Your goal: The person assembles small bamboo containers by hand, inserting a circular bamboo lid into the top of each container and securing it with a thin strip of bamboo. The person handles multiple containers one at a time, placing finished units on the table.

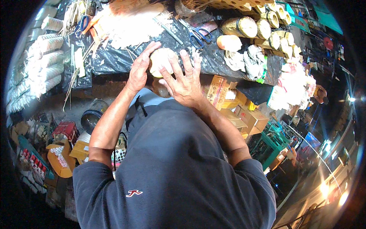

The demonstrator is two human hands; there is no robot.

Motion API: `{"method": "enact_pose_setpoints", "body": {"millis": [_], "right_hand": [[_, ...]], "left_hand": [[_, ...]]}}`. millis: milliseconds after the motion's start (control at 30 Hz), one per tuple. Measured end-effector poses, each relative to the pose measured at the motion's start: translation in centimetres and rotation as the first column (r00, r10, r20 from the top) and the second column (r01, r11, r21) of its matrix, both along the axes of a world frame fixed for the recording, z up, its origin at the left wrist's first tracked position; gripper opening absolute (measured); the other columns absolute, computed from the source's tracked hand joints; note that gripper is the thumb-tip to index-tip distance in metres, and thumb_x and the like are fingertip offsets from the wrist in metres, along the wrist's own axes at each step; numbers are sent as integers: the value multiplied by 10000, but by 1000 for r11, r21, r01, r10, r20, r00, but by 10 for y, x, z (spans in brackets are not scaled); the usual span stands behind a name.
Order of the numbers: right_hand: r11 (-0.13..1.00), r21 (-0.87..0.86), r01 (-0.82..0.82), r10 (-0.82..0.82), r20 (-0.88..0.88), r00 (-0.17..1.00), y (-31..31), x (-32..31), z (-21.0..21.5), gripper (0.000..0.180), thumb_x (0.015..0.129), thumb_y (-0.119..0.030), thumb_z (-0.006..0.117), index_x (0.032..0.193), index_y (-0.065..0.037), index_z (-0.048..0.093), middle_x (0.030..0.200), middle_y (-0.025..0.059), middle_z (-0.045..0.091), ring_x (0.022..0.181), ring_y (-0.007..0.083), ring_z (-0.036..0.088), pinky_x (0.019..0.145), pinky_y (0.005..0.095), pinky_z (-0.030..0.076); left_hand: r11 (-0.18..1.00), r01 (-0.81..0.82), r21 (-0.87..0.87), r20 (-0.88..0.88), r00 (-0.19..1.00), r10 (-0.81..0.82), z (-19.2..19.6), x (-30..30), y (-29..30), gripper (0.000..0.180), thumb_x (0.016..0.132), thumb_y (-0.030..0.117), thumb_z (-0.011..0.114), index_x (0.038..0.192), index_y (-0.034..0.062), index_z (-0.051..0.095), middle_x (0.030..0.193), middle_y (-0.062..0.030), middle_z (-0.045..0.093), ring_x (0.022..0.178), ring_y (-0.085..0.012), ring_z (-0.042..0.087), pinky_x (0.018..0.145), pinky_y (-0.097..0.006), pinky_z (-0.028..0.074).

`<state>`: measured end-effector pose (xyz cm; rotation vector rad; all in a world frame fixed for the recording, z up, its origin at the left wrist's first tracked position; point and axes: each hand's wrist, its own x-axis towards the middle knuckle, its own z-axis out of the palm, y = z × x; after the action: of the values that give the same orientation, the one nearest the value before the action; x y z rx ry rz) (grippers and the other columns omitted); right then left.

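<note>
Hands, head view: both up at the near edge of the table, neither closed. Left hand (138, 72) is flat, fingers straight, set along the left side of a pale round lump (158, 63). Right hand (186, 78) has fingers spread, over its right side. So the lump sits between them, probably braced from two sides so it can't roll. Can't tell whether it's resting on anything; the palms hide its underside.

Beyond it, black plastic (110, 65) covers the table, presumably to catch mess. Blue-handled scissors (199, 36) and a thin rod (168, 31) lie just past the hands, likely for easy reach. Gold rolls (238, 27) are stacked to the right, seemingly to save space. White patch (129, 26) is blown out; may be powder.
</note>
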<state>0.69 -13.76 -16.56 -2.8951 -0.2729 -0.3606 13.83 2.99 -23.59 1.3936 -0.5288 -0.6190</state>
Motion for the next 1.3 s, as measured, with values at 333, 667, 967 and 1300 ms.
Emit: {"method": "enact_pose_setpoints", "body": {"millis": [333,667,967,1300], "right_hand": [[961,266,70,-68,-15,998,1,7,7,426,805,-292,893,1187,-147,772,1637,207,414,1555,510,276,1200,750,234],[750,487,448,-398,-209,893,-47,-47,-5,415,845,-175,871,1226,-62,752,1465,246,529,1331,420,550,1121,520,469],[809,23,588,-534,-392,749,-96,-31,-86,667,872,-456,812,1447,-169,635,1425,207,482,1317,412,435,1097,551,383],[816,12,578,-529,-389,754,-105,-10,-99,613,881,-484,817,1419,-223,681,1431,195,469,1325,406,427,1079,546,383]], "left_hand": [[999,-17,-38,5,1000,18,-3,-2,-4,703,1158,536,296,1498,-11,580,1580,-174,562,1571,-337,381,1299,-444,245],[997,-36,71,89,996,29,21,-5,-5,1032,860,658,772,1588,5,440,1593,-210,519,1515,-355,462,1256,-468,344],[943,-58,327,345,936,-62,33,-14,-7,1210,652,380,1020,1619,55,371,1592,-202,502,1480,-375,501,1232,-466,408],[934,-77,348,353,934,-54,31,-14,-7,1150,637,334,1026,1592,72,442,1586,-189,514,1479,-373,501,1238,-463,412]]}}
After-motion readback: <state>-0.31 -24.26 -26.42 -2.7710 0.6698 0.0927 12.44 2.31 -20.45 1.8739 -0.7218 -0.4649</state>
